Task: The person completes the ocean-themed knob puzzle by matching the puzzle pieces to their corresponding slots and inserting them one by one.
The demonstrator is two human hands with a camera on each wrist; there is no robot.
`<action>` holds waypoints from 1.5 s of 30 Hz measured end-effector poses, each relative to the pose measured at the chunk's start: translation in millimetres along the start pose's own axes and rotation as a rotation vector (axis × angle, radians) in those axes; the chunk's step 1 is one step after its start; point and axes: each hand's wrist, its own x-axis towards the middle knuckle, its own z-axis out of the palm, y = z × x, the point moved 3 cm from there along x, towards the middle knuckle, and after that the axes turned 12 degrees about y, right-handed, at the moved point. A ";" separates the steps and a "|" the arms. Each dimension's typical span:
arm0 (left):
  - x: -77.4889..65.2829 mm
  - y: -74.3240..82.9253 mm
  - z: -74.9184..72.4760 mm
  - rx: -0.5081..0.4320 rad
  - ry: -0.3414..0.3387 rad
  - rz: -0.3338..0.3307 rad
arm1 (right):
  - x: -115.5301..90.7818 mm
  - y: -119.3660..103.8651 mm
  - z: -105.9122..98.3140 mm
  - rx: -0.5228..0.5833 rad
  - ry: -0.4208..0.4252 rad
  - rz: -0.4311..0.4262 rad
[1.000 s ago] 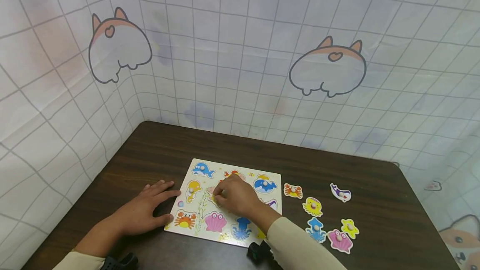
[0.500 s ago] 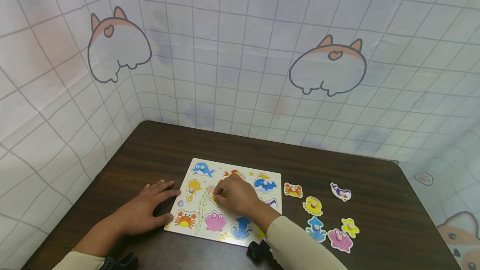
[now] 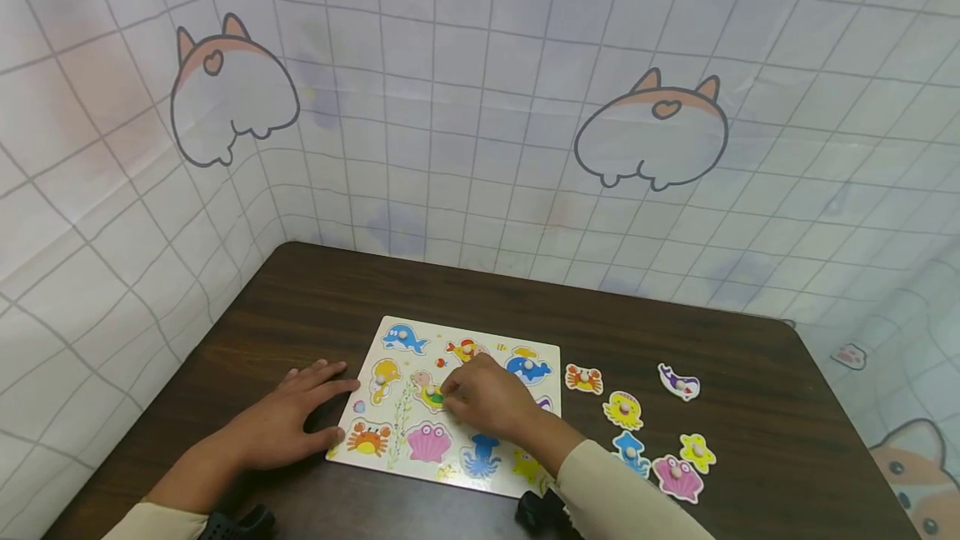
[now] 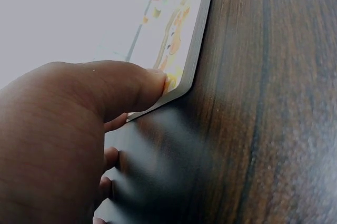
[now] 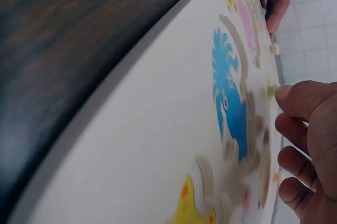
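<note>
A white peg puzzle board (image 3: pixel 416 467) with sea animals lies on the dark table. My left hand (image 3: pixel 288 423) is spread at its left edge; the left wrist view shows the thumb (image 4: pixel 142 87) resting on a corner. Over the board's middle, my right hand (image 3: pixel 487 398) has loosely curled fingers beside the knobbed turtle piece (image 3: pixel 431 396), which lies in its spot. In the right wrist view the thumb tip (image 5: pixel 284 93) is close to a small green knob, with nothing pinched. Dolphin (image 3: pixel 403 338), seahorse (image 3: pixel 384 379), fish (image 3: pixel 465 350) and whale (image 3: pixel 528 368) pieces also sit in the board.
Right of the board lie loose knobbed pieces: a crab (image 3: pixel 583 379), a yellow octopus (image 3: pixel 622 412), a blue squid (image 3: pixel 631 450), a pink shell (image 3: pixel 678 479), a yellow star (image 3: pixel 697 452) and a purple whale (image 3: pixel 678 382). A gridded curtain (image 3: pixel 465 148) stands behind the table.
My right hand has shifted slightly right, off the turtle piece, whose green shell now shows. It has let go of that piece. My left hand stays in place.
</note>
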 end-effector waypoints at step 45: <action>-1.7 -1.2 1.6 0.004 0.012 0.004 | -85.6 77.0 -77.8 0.010 0.175 0.181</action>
